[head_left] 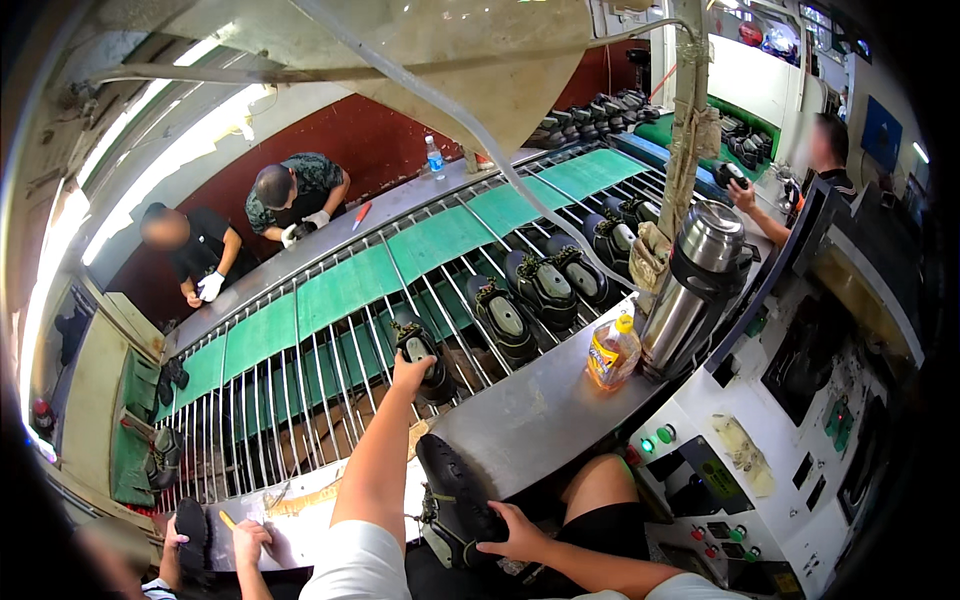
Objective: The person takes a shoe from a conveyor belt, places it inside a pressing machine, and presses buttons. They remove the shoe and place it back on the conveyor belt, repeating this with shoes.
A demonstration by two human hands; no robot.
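My left hand (pixel 413 373) reaches out over the metal rack (pixel 330 375) and grips a black shoe (pixel 437 386) with a grey panel, at the rack's near edge. Close to my lap, my right hand (pixel 517 534) is closed on the end of a second black shoe (pixel 455 490). That one is tilted, with its dark sole turned up and its laced upper facing me. Several similar shoes (pixel 501 322) stand on the rack bars to the right of my left hand.
A steel thermos (pixel 690 290) and a bottle of orange liquid (pixel 613 355) stand on the metal ledge to the right. Beyond is a control panel (pixel 720 480). At lower left a co-worker's hand (pixel 250 543) holds a yellow-handled tool. Two people work across the rack.
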